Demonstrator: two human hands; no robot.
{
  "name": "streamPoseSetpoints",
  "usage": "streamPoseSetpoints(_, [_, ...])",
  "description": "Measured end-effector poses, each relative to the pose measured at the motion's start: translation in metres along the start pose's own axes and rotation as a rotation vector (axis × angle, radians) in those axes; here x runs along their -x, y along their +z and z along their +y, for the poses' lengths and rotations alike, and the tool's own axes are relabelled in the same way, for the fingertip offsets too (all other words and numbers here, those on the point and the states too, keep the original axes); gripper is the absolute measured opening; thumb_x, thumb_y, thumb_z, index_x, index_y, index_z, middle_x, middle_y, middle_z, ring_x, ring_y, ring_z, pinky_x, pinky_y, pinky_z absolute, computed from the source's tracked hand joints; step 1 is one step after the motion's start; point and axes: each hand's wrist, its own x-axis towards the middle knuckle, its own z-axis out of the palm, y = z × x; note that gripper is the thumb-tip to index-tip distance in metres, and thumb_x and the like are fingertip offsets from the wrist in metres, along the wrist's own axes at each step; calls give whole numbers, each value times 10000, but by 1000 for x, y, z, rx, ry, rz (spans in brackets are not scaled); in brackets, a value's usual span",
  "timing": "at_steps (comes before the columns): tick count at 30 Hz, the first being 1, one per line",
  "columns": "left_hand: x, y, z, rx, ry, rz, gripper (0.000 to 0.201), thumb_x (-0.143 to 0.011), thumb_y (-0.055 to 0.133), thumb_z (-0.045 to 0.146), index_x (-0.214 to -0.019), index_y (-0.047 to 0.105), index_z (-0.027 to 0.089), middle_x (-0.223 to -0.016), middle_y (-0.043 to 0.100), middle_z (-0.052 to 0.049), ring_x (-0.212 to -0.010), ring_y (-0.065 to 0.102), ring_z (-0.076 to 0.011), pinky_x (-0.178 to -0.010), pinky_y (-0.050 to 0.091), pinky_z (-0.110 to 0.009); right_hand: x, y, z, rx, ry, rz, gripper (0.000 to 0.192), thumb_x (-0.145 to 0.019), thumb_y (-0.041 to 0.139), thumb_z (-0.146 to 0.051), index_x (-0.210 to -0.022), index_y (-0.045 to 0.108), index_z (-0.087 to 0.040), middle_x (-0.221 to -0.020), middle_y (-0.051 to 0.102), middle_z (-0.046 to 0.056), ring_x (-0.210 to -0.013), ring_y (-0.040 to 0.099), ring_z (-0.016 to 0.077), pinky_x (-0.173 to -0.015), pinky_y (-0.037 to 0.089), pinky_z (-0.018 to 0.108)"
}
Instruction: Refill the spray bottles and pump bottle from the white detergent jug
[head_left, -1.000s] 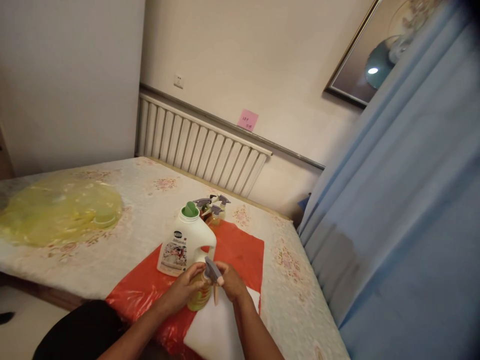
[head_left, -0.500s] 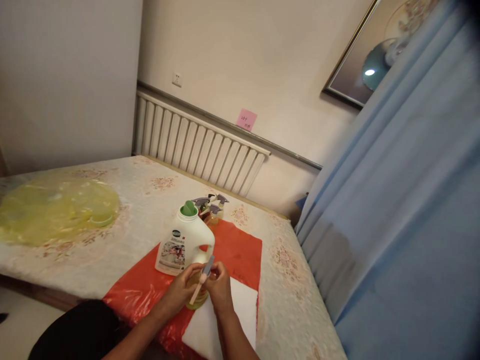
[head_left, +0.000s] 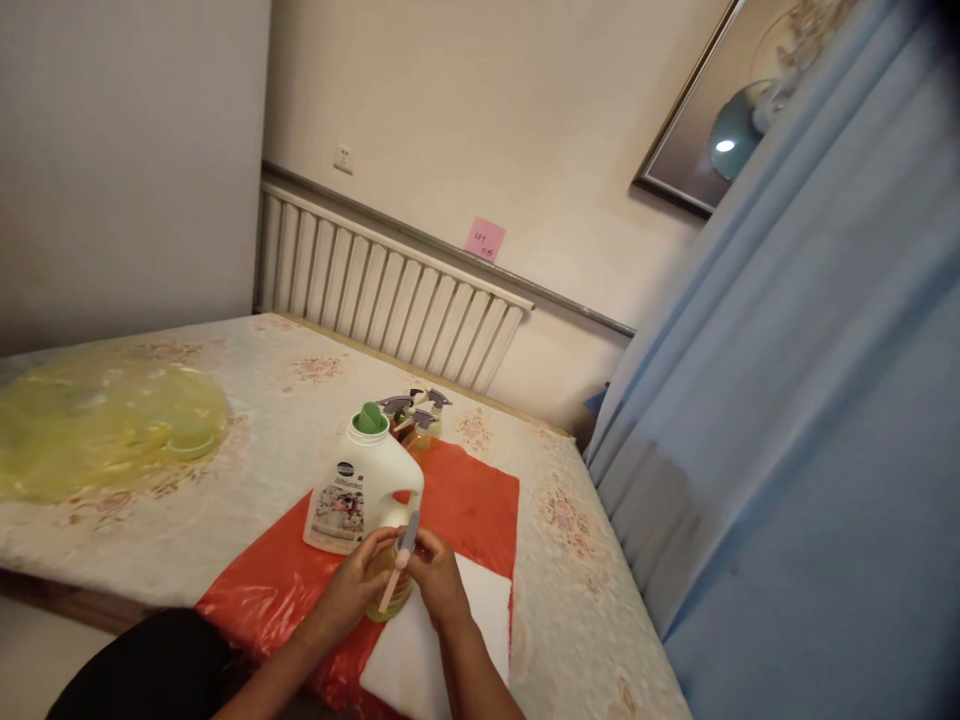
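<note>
A small spray bottle (head_left: 383,608) with yellowish contents stands upright close in front of me. My left hand (head_left: 357,582) is closed around its upper side. The fingers of my right hand (head_left: 441,580) pinch the grey and pale pink spray head (head_left: 406,548) at the neck; the fingertips behind it are hidden. Just beyond my hands, a large white jug (head_left: 375,470) with a picture label rests on a red plastic sheet (head_left: 480,500). A green cap (head_left: 370,417) sits in the jug's mouth. Partly under my right forearm lies a white pad (head_left: 480,620).
Several other spray bottles (head_left: 420,420) cluster behind the jug. A yellow plastic bag (head_left: 97,420) lies at the left on the flowered bed cover (head_left: 262,430). A radiator (head_left: 375,280) runs along the wall, and a blue curtain (head_left: 795,420) hangs at the right.
The whole view shifts slightly, with things appearing a little further left. Both hands keep their hold on the spray bottle and its head, the fingers moving only slightly.
</note>
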Motion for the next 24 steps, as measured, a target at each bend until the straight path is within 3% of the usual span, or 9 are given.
streamPoseSetpoints(8, [1,1,-3,6,-9,-9,485,-706,733,253,-1167,589,209,-1272,684,-131,-1282,568,-344,-1038,485,-463,2,7,9,-5,-23,104,235,-700,735,-255,-926,761,-200,-918,748,28,-891,672,243,-831,521,334])
streamPoseSetpoints(24, [0,1,-4,-34,5,46,476,-655,769,285,-1105,635,205,-1195,731,-118,-1196,631,-348,-1022,492,-448,4,14,14,64,-58,179,206,-733,681,-246,-929,736,-213,-919,722,22,-900,658,236,-822,514,315])
